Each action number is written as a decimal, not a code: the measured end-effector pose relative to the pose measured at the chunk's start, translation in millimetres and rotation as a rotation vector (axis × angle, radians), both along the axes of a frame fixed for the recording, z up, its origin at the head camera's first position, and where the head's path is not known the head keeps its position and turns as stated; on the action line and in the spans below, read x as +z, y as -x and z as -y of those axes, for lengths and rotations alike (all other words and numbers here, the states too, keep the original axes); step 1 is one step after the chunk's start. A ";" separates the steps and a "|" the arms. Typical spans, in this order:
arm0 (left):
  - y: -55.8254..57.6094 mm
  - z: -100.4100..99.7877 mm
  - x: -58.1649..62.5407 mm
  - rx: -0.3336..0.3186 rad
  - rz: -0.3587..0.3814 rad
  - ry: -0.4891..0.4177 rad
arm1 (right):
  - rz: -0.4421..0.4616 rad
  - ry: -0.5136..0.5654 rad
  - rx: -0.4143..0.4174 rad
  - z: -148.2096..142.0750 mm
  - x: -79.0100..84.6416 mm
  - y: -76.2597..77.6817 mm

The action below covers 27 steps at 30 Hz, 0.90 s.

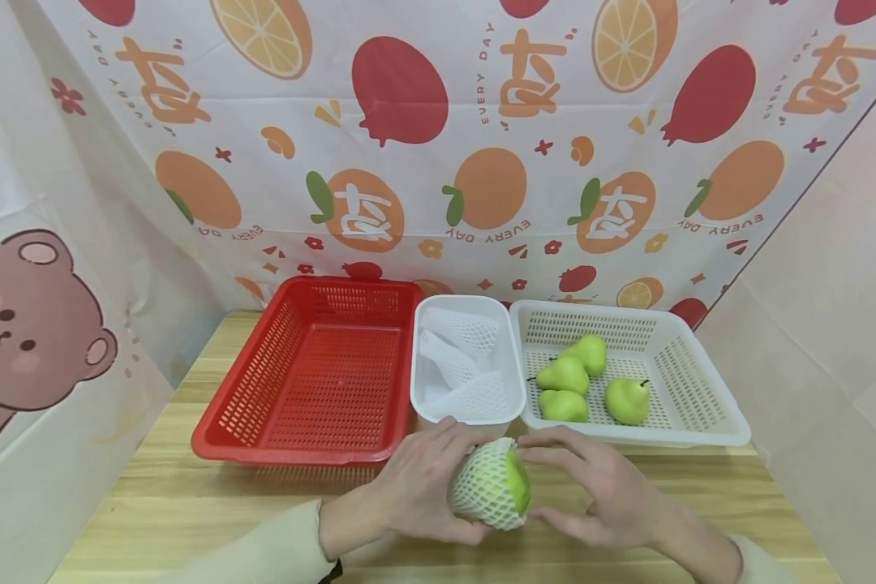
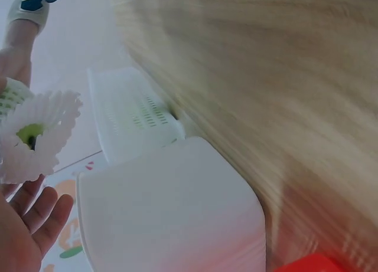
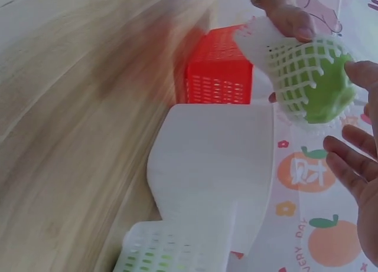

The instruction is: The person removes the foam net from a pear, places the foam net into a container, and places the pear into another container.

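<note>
A green pear (image 1: 517, 480) sits partly inside a white foam net sleeve (image 1: 485, 484), held above the table's front. My left hand (image 1: 427, 483) grips the sleeved pear from the left, thumb below. The pear's bare green side faces right. My right hand (image 1: 606, 491) is beside that side, its fingers spread and loosely bent; in the right wrist view one of its digits touches or nearly touches the bare pear (image 3: 331, 86). The left wrist view shows the pear's dark stem through the frilled end of the sleeve (image 2: 56, 121).
A red basket (image 1: 299, 458) stands at the left. In the middle, a white tub (image 1: 518, 357) holds several foam net sleeves (image 1: 467, 332). At the right, a white basket (image 1: 701, 434) contains several green pears (image 1: 626, 401). A fruit-print cloth (image 1: 416, 195) hangs behind.
</note>
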<state>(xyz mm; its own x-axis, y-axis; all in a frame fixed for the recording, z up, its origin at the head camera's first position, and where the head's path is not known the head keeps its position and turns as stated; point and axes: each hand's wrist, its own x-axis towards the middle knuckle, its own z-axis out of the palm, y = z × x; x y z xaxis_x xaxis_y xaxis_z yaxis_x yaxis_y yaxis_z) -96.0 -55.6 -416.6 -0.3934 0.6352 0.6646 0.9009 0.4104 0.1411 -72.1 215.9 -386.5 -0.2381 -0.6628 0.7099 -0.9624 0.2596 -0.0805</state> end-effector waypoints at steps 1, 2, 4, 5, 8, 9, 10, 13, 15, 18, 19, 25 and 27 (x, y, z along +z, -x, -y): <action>0.0 -0.5 -0.7 -0.005 0.000 -0.014 | 0.010 0.007 0.001 0.2 0.6 0.1; 0.0 -1.0 -1.3 -0.009 0.002 -0.026 | 0.017 0.012 0.003 0.5 1.0 0.2; -0.1 -2.1 -2.4 -0.017 0.005 -0.046 | 0.026 0.017 0.004 1.2 1.3 0.4; -0.1 -2.6 -2.9 -0.019 0.003 -0.052 | 0.035 0.013 -0.001 1.5 1.3 0.0; -0.4 -3.9 -3.5 -0.019 -0.016 -0.064 | 0.066 -0.005 -0.015 2.2 0.8 -1.2; -0.3 -4.3 -3.6 -0.017 -0.024 -0.066 | 0.079 -0.013 -0.023 2.2 0.5 -1.8; -0.2 -4.6 -3.5 -0.013 -0.035 -0.068 | 0.091 -0.022 -0.034 2.0 0.4 -2.4; 0.2 -5.8 -3.5 -0.004 -0.064 -0.069 | 0.130 -0.052 -0.080 1.3 -0.3 -4.4; 0.6 -6.8 -3.3 0.000 -0.078 -0.064 | 0.161 -0.077 -0.123 0.6 -0.9 -5.7; 0.8 -8.4 -2.7 -0.001 -0.089 -0.055 | 0.211 -0.122 -0.187 0.3 -2.0 -7.6; 0.8 -8.9 -2.3 -0.002 -0.091 -0.051 | 0.220 -0.135 -0.205 0.4 -2.5 -8.1; 0.7 -10.6 -1.2 0.001 -0.093 -0.035 | 0.234 -0.163 -0.254 3.0 -5.6 -8.3; 1.0 -10.6 -1.3 0.001 -0.091 -0.029 | 0.233 -0.160 -0.256 3.9 -6.7 -7.8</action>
<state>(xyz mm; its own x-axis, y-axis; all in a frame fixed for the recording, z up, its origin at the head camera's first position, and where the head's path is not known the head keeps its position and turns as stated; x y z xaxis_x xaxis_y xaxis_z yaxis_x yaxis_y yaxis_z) -97.0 -45.0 -417.8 -0.3311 0.6150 0.7156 0.9101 0.4084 0.0701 -64.4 212.0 -393.2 -0.5536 -0.6586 0.5097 -0.8251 0.5164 -0.2290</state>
